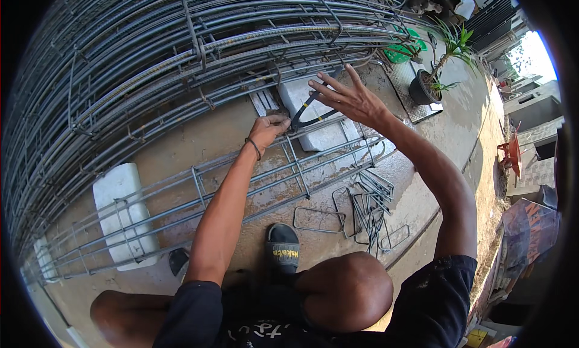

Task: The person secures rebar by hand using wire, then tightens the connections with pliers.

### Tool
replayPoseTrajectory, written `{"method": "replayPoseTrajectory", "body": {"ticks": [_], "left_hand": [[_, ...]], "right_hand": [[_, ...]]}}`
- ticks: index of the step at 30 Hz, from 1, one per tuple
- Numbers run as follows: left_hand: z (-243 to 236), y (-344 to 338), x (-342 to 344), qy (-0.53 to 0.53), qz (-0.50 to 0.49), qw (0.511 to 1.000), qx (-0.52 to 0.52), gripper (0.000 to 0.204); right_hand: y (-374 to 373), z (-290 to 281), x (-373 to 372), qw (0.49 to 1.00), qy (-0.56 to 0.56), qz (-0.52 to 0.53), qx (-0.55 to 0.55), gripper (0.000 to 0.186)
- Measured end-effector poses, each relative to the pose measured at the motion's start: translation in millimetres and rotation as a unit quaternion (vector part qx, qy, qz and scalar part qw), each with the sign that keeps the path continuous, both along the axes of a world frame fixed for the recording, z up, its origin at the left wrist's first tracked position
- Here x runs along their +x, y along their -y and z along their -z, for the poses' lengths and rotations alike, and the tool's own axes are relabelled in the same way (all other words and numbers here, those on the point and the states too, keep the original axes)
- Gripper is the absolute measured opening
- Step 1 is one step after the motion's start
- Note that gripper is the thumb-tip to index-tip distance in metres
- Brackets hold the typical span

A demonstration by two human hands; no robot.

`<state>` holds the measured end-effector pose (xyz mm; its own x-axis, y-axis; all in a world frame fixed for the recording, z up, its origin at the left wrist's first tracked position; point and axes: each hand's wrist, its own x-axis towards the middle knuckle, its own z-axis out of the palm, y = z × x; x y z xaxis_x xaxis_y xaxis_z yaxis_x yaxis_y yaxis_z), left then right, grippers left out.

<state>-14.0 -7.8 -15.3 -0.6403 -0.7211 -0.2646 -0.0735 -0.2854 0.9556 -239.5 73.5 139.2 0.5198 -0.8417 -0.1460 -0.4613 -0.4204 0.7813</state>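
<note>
On the concrete floor (175, 144), a thin steel cage (300, 176) lay over white blocks (117, 182) beside a rebar stack (194, 40). At its far edge, the left hand (269, 131) had its fingers pressed together by the head of the pincers (305, 106), anything pinched too small to tell, while the right hand (356, 99) was spread at the parted handles. The step looked like tying a joint, the next move calling for that hand to close around them.

Loose stirrups (371, 198) lie beside the rebar cage (298, 167).
</note>
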Motion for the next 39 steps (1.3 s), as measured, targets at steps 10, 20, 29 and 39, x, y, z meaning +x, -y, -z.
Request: {"method": "replayPoseTrajectory", "body": {"ticks": [10,20,29,39], "left_hand": [[2.2,-5.2,-4.3,0.004,-0.041,0.998,-0.054,0.023],[6.2,0.2,-3.4,-0.03,0.003,0.999,-0.01,0.025],[5.1,1.3,-1.5,-0.051,-0.003,0.999,0.02,0.025],[-1.9,-2.4,0.2,-0.043,-0.011,0.999,0.01,0.027]], "right_hand": [[2.6,10.9,-4.5,0.996,-0.015,-0.056,-0.069,0.06],[17.6,15.5,-24.5,0.995,0.081,-0.048,0.012,0.066],[25.6,37.5,-33.8,0.994,0.106,0.009,0.023,0.068],[34.3,46.0,-40.0,0.981,0.183,-0.067,-0.007,0.027]]}}
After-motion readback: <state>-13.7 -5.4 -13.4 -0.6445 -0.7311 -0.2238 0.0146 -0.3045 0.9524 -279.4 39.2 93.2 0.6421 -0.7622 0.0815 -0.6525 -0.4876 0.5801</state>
